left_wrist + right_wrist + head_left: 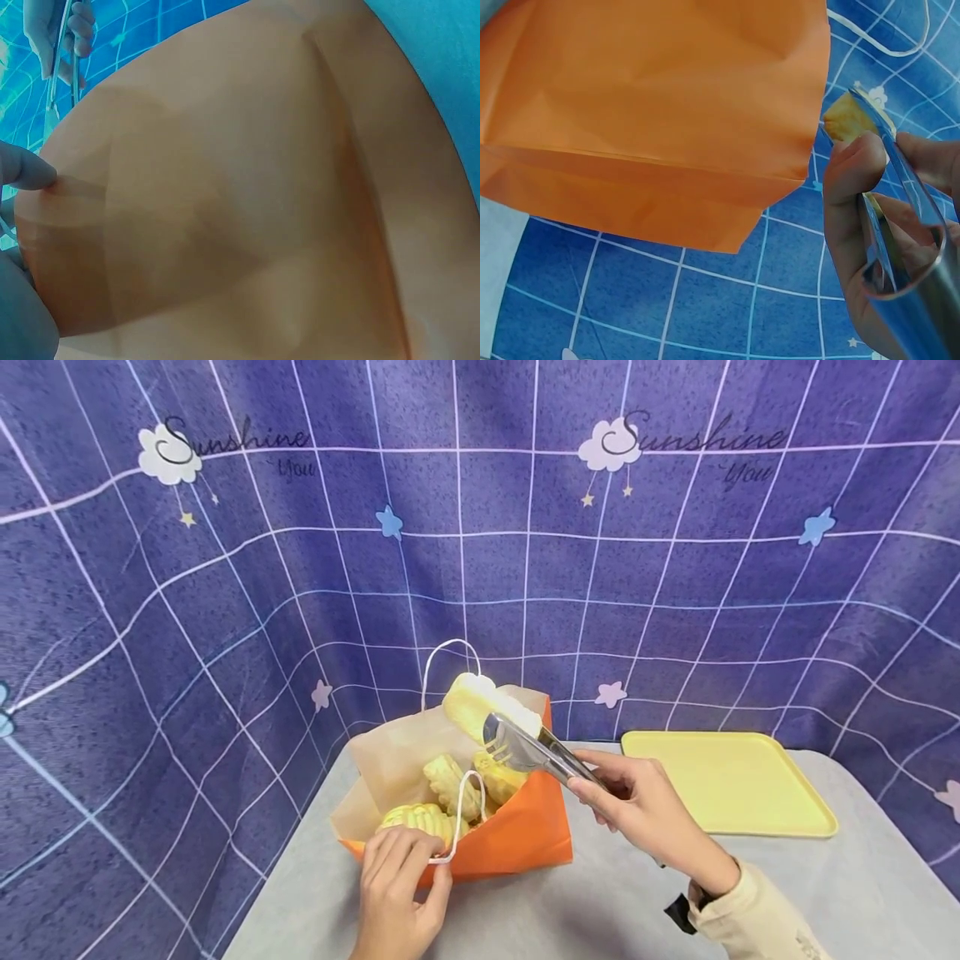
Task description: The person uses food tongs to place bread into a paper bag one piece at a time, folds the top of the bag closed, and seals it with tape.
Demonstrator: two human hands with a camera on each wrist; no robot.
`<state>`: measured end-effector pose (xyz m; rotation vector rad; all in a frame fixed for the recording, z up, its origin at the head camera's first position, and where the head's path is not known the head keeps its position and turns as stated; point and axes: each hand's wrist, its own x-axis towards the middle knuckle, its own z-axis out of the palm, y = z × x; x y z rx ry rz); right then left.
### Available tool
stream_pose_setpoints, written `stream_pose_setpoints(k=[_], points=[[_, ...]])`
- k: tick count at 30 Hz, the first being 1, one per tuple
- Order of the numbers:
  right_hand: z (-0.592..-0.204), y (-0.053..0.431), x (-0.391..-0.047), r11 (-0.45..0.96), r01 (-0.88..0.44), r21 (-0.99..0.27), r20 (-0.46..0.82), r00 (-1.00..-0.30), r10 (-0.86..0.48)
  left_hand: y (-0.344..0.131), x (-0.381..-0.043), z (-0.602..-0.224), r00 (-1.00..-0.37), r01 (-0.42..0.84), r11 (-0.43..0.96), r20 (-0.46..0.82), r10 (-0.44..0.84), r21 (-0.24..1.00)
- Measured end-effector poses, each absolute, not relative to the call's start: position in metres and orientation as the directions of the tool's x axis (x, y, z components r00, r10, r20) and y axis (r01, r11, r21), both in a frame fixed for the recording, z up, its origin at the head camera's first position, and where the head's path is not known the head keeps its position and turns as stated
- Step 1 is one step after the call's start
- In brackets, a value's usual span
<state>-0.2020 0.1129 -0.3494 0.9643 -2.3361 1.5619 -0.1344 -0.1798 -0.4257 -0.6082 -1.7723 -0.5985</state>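
My right hand (630,793) grips metal tongs (547,752), whose tips pinch a pale yellow bread roll (472,706) above the mouth of an orange paper bag (517,827). With curled fingers my left hand (401,885) holds the near rim of that bag. Inside it lie several yellow breads, among them a ridged one (416,818) close to the left fingers. In the right wrist view the tongs (907,172) run between thumb and fingers, and part of the bread (847,118) shows at their tips. The bag's orange side (225,187) fills most of the left wrist view.
A yellow tray (727,785) lies on the pale grey table (600,893) to the right. White cord handles (450,643) rise from the bag's two rims. Behind the table hangs a blue curtain (495,568) with a white grid.
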Motion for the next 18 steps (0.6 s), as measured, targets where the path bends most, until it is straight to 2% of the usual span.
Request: stream_pose_setpoints(k=[18], points=[[-0.3557,0.111,-0.2035,0.286,-0.527,-0.801,0.393,-0.821,-0.413,-0.1798,-0.1347,-0.427,-0.253,0.664,0.742,0.962,0.104,0.094]])
